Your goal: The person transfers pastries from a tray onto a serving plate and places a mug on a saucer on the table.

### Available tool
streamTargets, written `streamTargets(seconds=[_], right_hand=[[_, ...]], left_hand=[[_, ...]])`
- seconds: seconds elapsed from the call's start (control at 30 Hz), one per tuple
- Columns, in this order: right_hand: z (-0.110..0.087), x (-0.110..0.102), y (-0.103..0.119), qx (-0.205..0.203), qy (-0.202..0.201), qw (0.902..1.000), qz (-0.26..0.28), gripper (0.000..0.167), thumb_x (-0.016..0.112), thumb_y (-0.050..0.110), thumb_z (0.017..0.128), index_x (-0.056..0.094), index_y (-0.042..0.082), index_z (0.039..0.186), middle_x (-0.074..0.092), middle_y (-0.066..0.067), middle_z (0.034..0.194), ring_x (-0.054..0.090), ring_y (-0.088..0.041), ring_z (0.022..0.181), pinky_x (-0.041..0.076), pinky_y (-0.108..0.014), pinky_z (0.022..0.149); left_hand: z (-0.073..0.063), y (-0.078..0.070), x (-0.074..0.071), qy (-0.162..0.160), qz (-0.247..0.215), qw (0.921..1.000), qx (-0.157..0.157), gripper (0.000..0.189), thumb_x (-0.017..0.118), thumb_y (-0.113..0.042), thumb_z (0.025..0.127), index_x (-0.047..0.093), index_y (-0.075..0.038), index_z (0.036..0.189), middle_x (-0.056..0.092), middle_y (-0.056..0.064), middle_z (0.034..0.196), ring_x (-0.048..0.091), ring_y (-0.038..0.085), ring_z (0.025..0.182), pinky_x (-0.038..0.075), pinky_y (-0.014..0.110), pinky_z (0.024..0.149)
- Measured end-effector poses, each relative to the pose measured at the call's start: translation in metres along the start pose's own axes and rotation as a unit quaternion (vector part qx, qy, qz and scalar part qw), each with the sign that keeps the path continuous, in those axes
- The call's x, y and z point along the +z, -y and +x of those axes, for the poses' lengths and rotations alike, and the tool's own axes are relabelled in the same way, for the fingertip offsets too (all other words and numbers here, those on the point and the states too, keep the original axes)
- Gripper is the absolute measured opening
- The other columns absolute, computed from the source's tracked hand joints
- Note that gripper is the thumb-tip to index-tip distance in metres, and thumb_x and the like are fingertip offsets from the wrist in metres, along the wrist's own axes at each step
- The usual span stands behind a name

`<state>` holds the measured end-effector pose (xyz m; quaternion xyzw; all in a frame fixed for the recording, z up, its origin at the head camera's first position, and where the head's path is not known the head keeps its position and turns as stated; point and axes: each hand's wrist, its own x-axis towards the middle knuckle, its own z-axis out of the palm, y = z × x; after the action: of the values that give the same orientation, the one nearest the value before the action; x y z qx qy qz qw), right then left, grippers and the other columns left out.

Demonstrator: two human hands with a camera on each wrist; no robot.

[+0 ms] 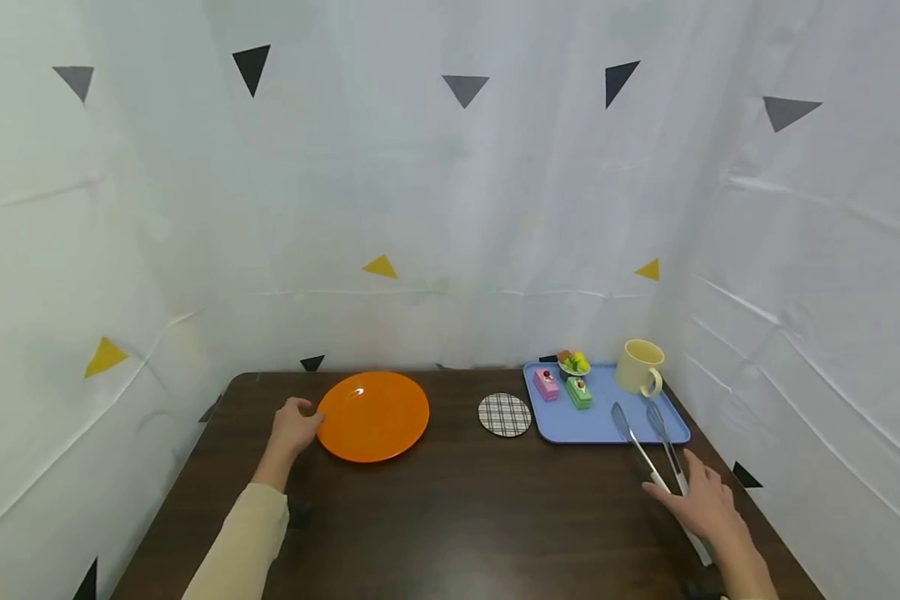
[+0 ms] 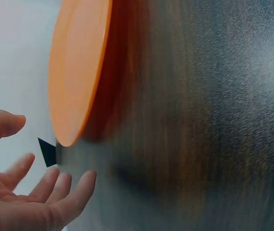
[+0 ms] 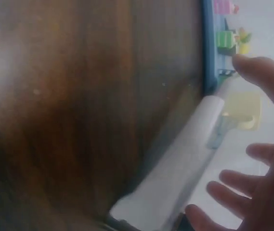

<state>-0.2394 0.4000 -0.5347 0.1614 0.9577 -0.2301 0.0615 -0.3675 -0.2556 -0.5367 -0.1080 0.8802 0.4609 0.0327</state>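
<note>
My left hand (image 1: 294, 427) is beside the left rim of an orange plate (image 1: 375, 417), its fingers loosely bent. In the left wrist view a gap shows between the fingers (image 2: 81, 192) and the plate (image 2: 79, 72). On the right, my right hand (image 1: 708, 500) hovers over the white handles of metal tongs (image 1: 681, 482), thumb and fingers spread apart. The tongs' heads lie over the front edge of a blue tray (image 1: 570, 429). From the right wrist, the white handle (image 3: 170, 168) appears blurred next to the fingers, with nothing gripped.
On the tray are a pink cake piece (image 1: 546, 385), a green cake piece (image 1: 578, 392), a small bowl of fruit (image 1: 573, 363) and a yellow mug (image 1: 639, 367). A checked round coaster (image 1: 505, 415) lies between plate and tray. White curtains (image 1: 450, 192) surround the dark table (image 1: 450, 525).
</note>
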Motion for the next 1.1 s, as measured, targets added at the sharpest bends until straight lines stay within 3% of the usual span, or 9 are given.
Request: streamTargets(seconds=[0.13, 0.27, 0.47, 0.73, 0.93, 1.1], right_hand=[[0.001, 0.013, -0.006, -0.001, 0.009, 0.9999, 0.005, 0.13, 0.073, 0.072, 0.088, 0.008, -0.014, 0.162, 0.023, -0.054, 0.151, 0.026, -0.074, 0.139, 0.036, -0.087, 0.107], [0.0, 0.023, -0.01, 0.004, 0.012, 0.9999, 0.007, 0.13, 0.078, 0.067, 0.086, 0.011, -0.017, 0.159, 0.029, -0.056, 0.146, 0.031, -0.074, 0.136, 0.039, -0.084, 0.108], [0.0, 0.022, -0.013, 0.01, -0.003, 0.9998, 0.016, 0.114, 0.077, 0.051, 0.092, 0.015, -0.02, 0.156, 0.036, -0.055, 0.139, 0.041, -0.072, 0.128, 0.043, -0.078, 0.105], [0.005, 0.022, -0.014, -0.018, -0.027, 0.9994, 0.006, 0.091, 0.076, 0.033, 0.094, 0.029, -0.022, 0.149, 0.051, -0.049, 0.124, 0.057, -0.062, 0.112, 0.049, -0.071, 0.095], [0.011, 0.022, -0.016, -0.015, -0.022, 0.9996, 0.007, 0.079, 0.074, 0.025, 0.096, 0.034, -0.022, 0.145, 0.059, -0.045, 0.118, 0.063, -0.056, 0.105, 0.053, -0.069, 0.09], [0.01, 0.021, -0.019, -0.015, -0.022, 0.9996, 0.004, 0.077, 0.073, 0.025, 0.095, 0.036, -0.022, 0.144, 0.059, -0.045, 0.118, 0.063, -0.056, 0.105, 0.053, -0.069, 0.089]], left_hand=[[-0.002, 0.006, 0.003, 0.013, -0.034, 0.9987, -0.036, 0.068, 0.056, -0.025, 0.109, 0.027, 0.012, 0.158, 0.032, 0.041, 0.16, 0.046, 0.054, 0.14, 0.042, 0.066, 0.121], [-0.005, 0.012, 0.006, 0.035, -0.066, 0.9952, -0.063, 0.07, 0.054, -0.023, 0.111, 0.018, 0.012, 0.16, 0.031, 0.041, 0.16, 0.049, 0.052, 0.135, 0.044, 0.064, 0.12], [-0.003, 0.007, 0.012, 0.037, -0.052, 0.9972, -0.039, 0.068, 0.052, -0.024, 0.11, 0.022, 0.014, 0.158, 0.039, 0.042, 0.155, 0.046, 0.054, 0.142, 0.039, 0.067, 0.122], [0.003, 0.006, 0.015, 0.034, -0.043, 0.9972, -0.051, 0.067, 0.052, -0.025, 0.11, 0.023, 0.012, 0.157, 0.027, 0.04, 0.162, 0.037, 0.055, 0.146, 0.031, 0.069, 0.126], [0.003, 0.007, 0.018, 0.025, -0.038, 0.9975, -0.054, 0.065, 0.051, -0.022, 0.109, 0.023, 0.014, 0.156, 0.031, 0.04, 0.159, 0.041, 0.053, 0.143, 0.035, 0.067, 0.125], [-0.001, 0.01, 0.02, 0.024, -0.039, 0.9976, -0.052, 0.066, 0.051, -0.019, 0.109, 0.024, 0.018, 0.156, 0.037, 0.041, 0.155, 0.056, 0.049, 0.129, 0.048, 0.061, 0.116]])
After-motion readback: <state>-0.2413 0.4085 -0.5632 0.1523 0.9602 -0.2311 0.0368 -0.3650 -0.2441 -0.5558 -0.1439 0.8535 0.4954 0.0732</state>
